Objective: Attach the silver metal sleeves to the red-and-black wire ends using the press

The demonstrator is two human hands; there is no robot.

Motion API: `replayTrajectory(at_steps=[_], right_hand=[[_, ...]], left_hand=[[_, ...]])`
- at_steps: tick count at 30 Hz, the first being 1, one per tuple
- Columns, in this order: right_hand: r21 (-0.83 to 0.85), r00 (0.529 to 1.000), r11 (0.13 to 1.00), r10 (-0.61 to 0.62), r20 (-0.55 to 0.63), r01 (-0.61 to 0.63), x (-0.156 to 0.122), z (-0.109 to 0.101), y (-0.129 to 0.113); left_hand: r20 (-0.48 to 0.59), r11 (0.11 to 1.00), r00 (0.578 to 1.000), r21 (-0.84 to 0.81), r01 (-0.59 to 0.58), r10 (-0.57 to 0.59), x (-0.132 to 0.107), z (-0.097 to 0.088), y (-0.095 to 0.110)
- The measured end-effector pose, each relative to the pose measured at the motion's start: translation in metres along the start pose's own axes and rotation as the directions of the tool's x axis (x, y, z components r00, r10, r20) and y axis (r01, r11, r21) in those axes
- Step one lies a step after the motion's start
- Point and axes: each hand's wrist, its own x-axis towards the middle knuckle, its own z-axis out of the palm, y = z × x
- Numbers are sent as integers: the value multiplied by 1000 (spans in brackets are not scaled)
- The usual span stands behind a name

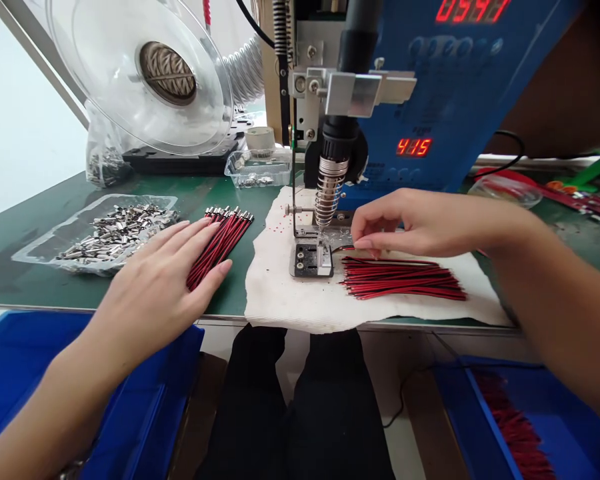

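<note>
Wire bundles point(403, 280), connectors point(120, 232) and a likely soldering machine point(425, 100) mark a workshop.

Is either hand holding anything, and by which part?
The right hand pinches a wire near its end at the block. The left hand lies on a bundle; whether it grips cannot be told.

On the green surface point(230, 290), the left hand point(155, 287) lies spread on a bundle of red and black wires point(225, 247), just right of a plastic tray point(36, 253) of loose metal pieces point(125, 230). The right hand point(410, 223) pinches a wire point(345, 248) beside a small metal block point(324, 260) beneath the blue machine's point(430, 93) spring point(331, 190). Just nearer, a row of wires point(400, 279) lies on pale cloth point(275, 297). A clear reel point(105, 87) stands far left; a blue bin point(570, 400) sits near right, below the surface.
</note>
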Motion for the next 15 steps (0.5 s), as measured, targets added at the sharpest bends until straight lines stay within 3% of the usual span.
replayTrajectory(at_steps=[4,6,8,15], right_hand=[[75,980,996,33,195,-48,12,-14,-7],[113,972,993,11,235,-38,16,-18,-5],[165,979,986,-25,204,-9,18,-16,2],[255,995,964,-56,-85,76,15,8,16]], left_hand=[[120,996,992,-72,47,-38,0,13,-11],[180,989,983,-134,61,-36,-1,15,-15],[206,984,978,-168,65,-30,-2,16,-16],[204,975,975,-185,122,-84,1,17,-1]])
